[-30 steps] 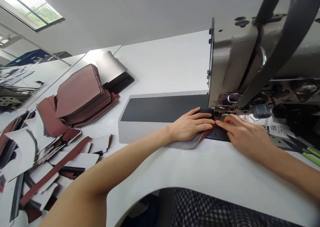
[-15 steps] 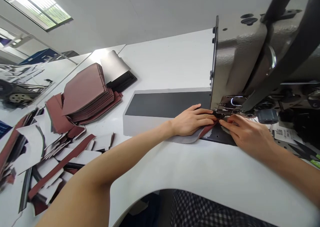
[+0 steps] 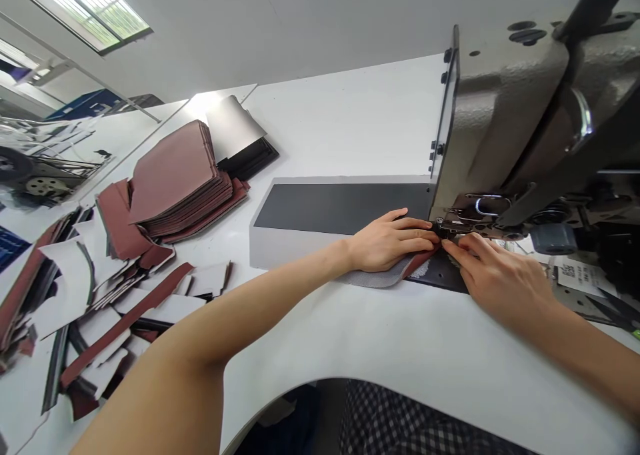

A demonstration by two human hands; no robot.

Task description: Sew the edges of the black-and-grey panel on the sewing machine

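Observation:
A grey panel [image 3: 285, 248] with a darker grey rectangle [image 3: 325, 208] on it lies flat on the white table. Its right end reaches under the sewing machine's [image 3: 505, 108] needle area. My left hand [image 3: 393, 243] rests palm down on the panel, fingers stretched towards the presser foot [image 3: 445, 228]. A red-brown strip [image 3: 414, 264] shows along the panel's curved near corner, just below those fingers. On the other side of the foot, my right hand [image 3: 503, 278] pinches the red-brown strip's edge with thumb and forefinger; its other fingers are curled. The needle point itself is hidden.
Stacked red-brown pieces [image 3: 173, 175] stand at the left, with silver and black sheets [image 3: 235, 131] behind. Loose scraps [image 3: 125, 328] spread over the left of the table [image 3: 360, 348]. A white label [image 3: 580, 275] and dark scissors [image 3: 615, 311] lie at the right.
The view has shifted slightly, so the machine appears farther right. Both hands keep nearly the same places by the presser foot; any feed of the panel is too small to tell.

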